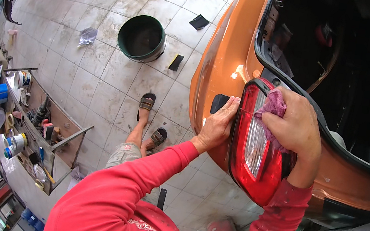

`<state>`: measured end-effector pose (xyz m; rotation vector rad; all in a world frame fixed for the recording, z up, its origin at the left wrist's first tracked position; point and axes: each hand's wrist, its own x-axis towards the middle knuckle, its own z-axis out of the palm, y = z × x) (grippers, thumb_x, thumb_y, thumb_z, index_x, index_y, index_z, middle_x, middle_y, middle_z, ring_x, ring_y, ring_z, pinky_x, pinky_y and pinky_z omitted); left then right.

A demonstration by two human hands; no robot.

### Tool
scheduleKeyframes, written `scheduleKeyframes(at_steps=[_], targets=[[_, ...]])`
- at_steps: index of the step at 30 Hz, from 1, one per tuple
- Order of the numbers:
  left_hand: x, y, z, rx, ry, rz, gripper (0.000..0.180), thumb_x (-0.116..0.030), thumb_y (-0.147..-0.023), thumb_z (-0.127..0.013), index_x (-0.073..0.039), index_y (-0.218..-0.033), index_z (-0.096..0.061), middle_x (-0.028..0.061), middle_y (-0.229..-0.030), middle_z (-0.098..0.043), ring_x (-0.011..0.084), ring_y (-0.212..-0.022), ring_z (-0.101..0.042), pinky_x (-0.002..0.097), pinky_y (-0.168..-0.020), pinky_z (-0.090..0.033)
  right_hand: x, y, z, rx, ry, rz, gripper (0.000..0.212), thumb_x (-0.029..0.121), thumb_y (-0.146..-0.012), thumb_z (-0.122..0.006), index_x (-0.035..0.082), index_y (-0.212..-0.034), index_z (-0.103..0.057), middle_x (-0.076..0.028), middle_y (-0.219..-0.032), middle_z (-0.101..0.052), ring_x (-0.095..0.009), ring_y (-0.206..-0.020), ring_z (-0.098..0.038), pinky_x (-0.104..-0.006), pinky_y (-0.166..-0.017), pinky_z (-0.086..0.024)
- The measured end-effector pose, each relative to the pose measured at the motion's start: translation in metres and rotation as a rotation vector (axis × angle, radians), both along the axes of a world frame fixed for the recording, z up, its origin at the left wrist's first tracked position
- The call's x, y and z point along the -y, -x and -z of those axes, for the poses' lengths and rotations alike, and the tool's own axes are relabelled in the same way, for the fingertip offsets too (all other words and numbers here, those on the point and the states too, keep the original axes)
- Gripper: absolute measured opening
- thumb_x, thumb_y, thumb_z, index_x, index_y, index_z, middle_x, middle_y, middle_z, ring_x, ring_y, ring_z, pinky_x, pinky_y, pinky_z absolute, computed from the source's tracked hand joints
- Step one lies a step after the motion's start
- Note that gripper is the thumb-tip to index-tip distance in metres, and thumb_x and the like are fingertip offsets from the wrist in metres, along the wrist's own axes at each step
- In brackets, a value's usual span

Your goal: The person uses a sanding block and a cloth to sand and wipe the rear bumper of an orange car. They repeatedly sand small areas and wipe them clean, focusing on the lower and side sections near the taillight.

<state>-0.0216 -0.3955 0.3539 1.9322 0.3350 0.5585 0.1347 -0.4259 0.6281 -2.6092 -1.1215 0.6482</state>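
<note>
A red and clear tail light sits at the rear corner of an orange car body. In my right hand is a bunched pink cloth, with the fingers closed around it and the cloth against the lamp's upper face. My left hand lies along the lamp's left edge, fingers stretched out together, steadying contact with lamp and bodywork. Beside its fingertips, a small black patch shows on the orange panel; I cannot tell what it is. The palm side of the left hand is hidden.
To the right gapes the car's dark open rear, edged by a black seal. A dark green bucket stands on the tiled floor near black sheets and a crumpled plastic bag. At left, a metal cart carries cans and tools.
</note>
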Motion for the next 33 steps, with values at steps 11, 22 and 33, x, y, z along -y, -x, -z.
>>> scheduleKeyframes(at_steps=[11, 22, 33], targets=[[-0.036, -0.016, 0.018, -0.051, -0.221, 0.053, 0.063, 0.006, -0.096, -0.049, 0.003, -0.158, -0.054, 0.0265, -0.155, -0.061, 0.0385, -0.15, -0.056, 0.0453, -0.117, -0.054, 0.001, -0.002, 0.006, 0.038, -0.012, 0.002, 0.033, 0.023, -0.075, -0.075, -0.002, -0.097, -0.073, -0.026, -0.089, -0.072, -0.048, -0.088, -0.071, -0.0526, -0.081, -0.056], [-0.038, -0.039, 0.014, 0.019, -0.118, 0.036, 0.053, -0.001, -0.105, -0.054, 0.008, -0.157, -0.051, 0.031, -0.155, -0.059, 0.0454, -0.151, -0.052, 0.0465, -0.126, -0.044, -0.007, -0.003, -0.002, 0.026, 0.057, 0.024, 0.036, 0.026, -0.075, -0.075, -0.001, -0.099, -0.075, -0.027, -0.093, -0.075, -0.048, -0.091, -0.072, -0.0545, -0.085, -0.057], [-0.071, -0.03, 0.037, -0.046, -0.156, 0.012, 0.069, -0.028, -0.113, -0.058, 0.011, -0.165, -0.035, 0.0339, -0.171, -0.037, 0.0485, -0.164, -0.029, 0.048, -0.133, -0.03, -0.011, 0.005, 0.003, 0.11, 0.001, -0.053, 0.031, 0.021, -0.077, -0.077, 0.002, -0.102, -0.079, -0.021, -0.091, -0.076, -0.042, -0.088, -0.074, -0.0482, -0.082, -0.058]])
